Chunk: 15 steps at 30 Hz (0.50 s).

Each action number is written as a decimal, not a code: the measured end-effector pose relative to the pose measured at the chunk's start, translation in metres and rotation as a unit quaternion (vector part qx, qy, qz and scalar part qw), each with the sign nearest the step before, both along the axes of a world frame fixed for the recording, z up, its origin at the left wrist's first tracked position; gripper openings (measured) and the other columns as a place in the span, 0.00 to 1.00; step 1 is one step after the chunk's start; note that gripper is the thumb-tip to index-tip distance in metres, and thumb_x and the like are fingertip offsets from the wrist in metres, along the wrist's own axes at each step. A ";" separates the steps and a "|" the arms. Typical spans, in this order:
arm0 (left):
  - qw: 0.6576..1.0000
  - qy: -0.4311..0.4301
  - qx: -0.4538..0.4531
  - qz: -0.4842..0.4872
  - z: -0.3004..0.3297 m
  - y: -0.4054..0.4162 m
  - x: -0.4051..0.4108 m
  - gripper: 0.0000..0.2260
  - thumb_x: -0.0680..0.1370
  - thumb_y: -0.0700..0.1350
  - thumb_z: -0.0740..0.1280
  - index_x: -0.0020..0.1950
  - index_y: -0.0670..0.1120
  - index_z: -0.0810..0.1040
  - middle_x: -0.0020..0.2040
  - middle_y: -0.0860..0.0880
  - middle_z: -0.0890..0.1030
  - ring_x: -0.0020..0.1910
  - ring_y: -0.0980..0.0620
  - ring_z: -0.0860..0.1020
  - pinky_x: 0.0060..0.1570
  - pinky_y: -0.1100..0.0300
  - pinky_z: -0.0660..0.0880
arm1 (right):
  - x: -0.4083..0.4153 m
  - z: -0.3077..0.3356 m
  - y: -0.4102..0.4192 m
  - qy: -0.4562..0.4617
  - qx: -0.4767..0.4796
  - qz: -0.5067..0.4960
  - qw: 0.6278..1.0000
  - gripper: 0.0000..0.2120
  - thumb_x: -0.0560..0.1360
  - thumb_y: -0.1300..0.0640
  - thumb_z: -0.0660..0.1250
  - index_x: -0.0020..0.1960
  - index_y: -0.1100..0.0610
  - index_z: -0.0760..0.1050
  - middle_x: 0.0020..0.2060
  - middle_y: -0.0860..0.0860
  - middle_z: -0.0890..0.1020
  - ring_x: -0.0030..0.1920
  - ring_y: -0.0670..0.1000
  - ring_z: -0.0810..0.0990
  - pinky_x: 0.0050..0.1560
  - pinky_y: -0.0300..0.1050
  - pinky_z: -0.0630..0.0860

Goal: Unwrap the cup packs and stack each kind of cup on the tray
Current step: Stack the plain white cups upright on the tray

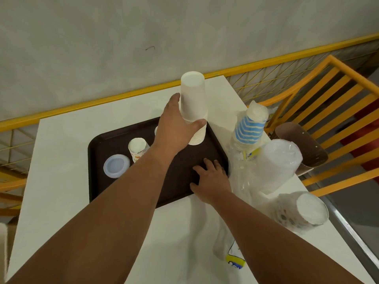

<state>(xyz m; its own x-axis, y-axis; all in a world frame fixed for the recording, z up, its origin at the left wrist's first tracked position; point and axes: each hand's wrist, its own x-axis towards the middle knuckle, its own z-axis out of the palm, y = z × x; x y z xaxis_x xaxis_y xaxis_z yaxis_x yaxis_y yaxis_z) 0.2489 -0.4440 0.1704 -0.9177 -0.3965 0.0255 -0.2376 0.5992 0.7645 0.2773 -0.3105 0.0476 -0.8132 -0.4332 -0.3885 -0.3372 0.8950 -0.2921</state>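
White tabletop [61, 181] bearing a dark brown rectangular plastic tray [106, 181]. Left hand [176, 128] grips the upside-down white paper cup stack [193, 107] on the tray; right hand [211, 177] lies flat, fingers spread, on the tray's corner.

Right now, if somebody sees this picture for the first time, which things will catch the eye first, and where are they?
First, the tall stack of plain white paper cups standing upside down at the far right corner of the dark brown plastic tray, gripped by the left hand. The right hand lies flat on the tray's near right edge. Beside the tray, on the right, stands a still-wrapped pack of blue-and-white striped cups.
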 end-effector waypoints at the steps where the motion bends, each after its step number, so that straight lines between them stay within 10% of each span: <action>1: 1.000 0.001 -0.002 -0.005 0.002 0.003 0.010 0.38 0.72 0.53 0.75 0.77 0.50 0.59 0.75 0.51 0.66 0.72 0.51 0.66 0.68 0.55 0.64 | 0.000 0.001 0.000 -0.004 0.003 0.003 1.000 0.28 0.78 0.41 0.61 0.76 0.44 0.60 0.79 0.52 0.53 0.79 0.60 0.47 0.76 0.59 0.49; 8: 1.000 0.007 -0.003 -0.010 0.004 0.012 0.067 0.32 0.73 0.56 0.73 0.74 0.53 0.64 0.71 0.53 0.70 0.68 0.53 0.69 0.59 0.63 0.64 | 0.018 0.014 -0.002 0.013 -0.154 -0.046 0.987 0.24 0.79 0.46 0.62 0.74 0.50 0.66 0.74 0.52 0.68 0.75 0.56 0.62 0.75 0.55 0.61; 11: 1.000 0.011 0.022 0.011 0.006 0.014 0.081 0.29 0.75 0.55 0.71 0.73 0.52 0.66 0.70 0.52 0.71 0.67 0.52 0.70 0.62 0.59 0.69 | 0.026 0.033 -0.008 0.075 -0.305 -0.077 0.946 0.14 0.79 0.50 0.63 0.62 0.54 0.77 0.56 0.49 0.80 0.56 0.47 0.78 0.56 0.46 0.78; 15: 0.992 0.107 0.056 0.032 0.021 0.026 0.080 0.19 0.78 0.54 0.67 0.66 0.48 0.72 0.62 0.51 0.78 0.60 0.54 0.76 0.56 0.58 0.76 | 0.014 0.102 -0.006 0.192 -0.435 -0.132 0.870 0.10 0.75 0.58 0.58 0.44 0.58 0.78 0.38 0.49 0.79 0.39 0.47 0.74 0.40 0.39 0.68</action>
<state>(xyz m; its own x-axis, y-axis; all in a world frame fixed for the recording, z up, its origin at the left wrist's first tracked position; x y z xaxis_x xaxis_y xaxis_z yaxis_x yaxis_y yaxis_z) 0.3288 -0.4181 0.1917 -0.8686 -0.4655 0.1700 -0.0968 0.4959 0.8630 0.2913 -0.3165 0.1493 -0.9262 -0.2061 0.3159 -0.3764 0.4530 -0.8082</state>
